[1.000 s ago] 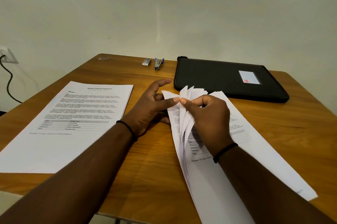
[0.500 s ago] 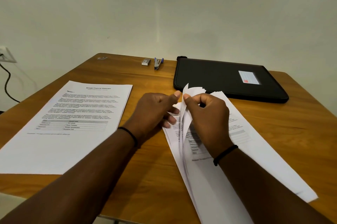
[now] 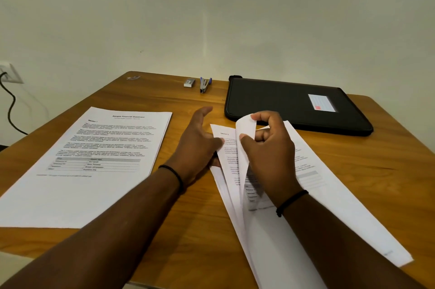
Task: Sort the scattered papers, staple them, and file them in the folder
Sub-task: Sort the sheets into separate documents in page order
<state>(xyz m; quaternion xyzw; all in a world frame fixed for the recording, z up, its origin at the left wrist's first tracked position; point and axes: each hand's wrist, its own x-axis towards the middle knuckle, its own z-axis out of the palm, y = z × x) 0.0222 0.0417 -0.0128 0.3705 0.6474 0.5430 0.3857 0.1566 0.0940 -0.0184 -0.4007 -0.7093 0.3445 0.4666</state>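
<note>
Your left hand (image 3: 197,145) no longer pinches the sheet corners with your right; it now lies flatter, fingers spread, its tips at the left edge of the loose stack (image 3: 306,194). The fan of raised corners has collapsed. Your right hand (image 3: 268,147) now curls back a single bent sheet (image 3: 244,133), exposing the page headed "Section".

Left hand (image 3: 200,140) lies open, fingers perhaps tucked; right hand (image 3: 268,145) pinches.

Two paper stacks: one (image 3: 98,159) at nine o'clock, one fanned (image 3: 317,194) at four. One black folder (image 3: 282,102), one stapler (image 3: 204,84), one small box (image 3: 189,82) (staples, possibly). Two hands.
</note>
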